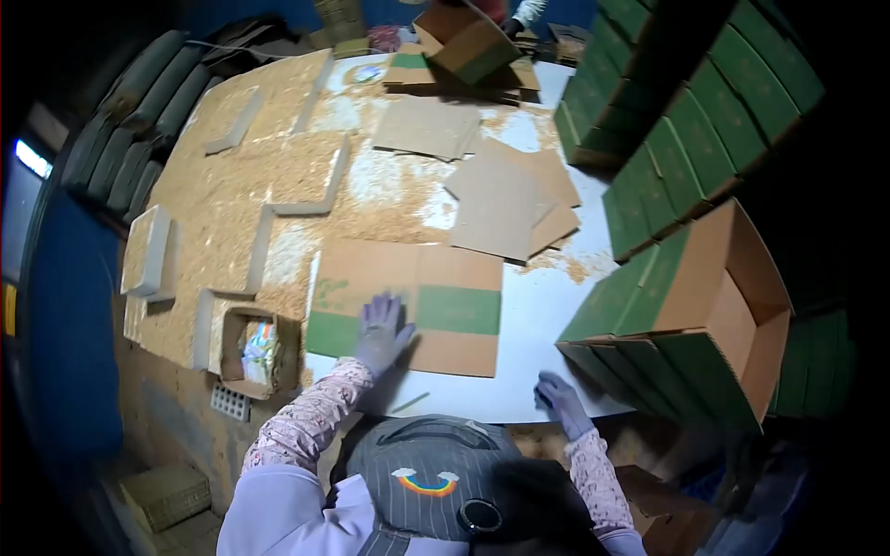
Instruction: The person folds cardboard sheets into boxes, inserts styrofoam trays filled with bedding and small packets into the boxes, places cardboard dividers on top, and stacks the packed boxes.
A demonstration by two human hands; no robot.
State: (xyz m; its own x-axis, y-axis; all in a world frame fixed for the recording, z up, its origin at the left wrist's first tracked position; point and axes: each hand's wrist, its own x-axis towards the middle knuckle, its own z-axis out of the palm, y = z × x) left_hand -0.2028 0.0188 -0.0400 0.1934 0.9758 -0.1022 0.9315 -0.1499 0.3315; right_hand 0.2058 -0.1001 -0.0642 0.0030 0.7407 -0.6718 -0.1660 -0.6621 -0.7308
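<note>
A flat brown cardboard piece with green bands (459, 269) lies on the white table near its front edge. My left hand (383, 338), gloved, rests on the cardboard's left half with its fingers spread. To the right of the cardboard, by the table's front edge, my right hand (559, 398) has its fingers curled; a small dark thing shows at them, too small to name. A short green strip (411, 402) lies on the table between my hands. Grey cardboard sheets (496, 208) lie beyond the flat piece.
An open cardboard box (732, 306) stands at right, with stacked green boxes (686, 157) behind. Shavings (232, 185) cover the left side around pale blocks. A small box with colourful packets (260, 352) sits front left. Another person's gloved hand (512, 28) holds a box at the far edge.
</note>
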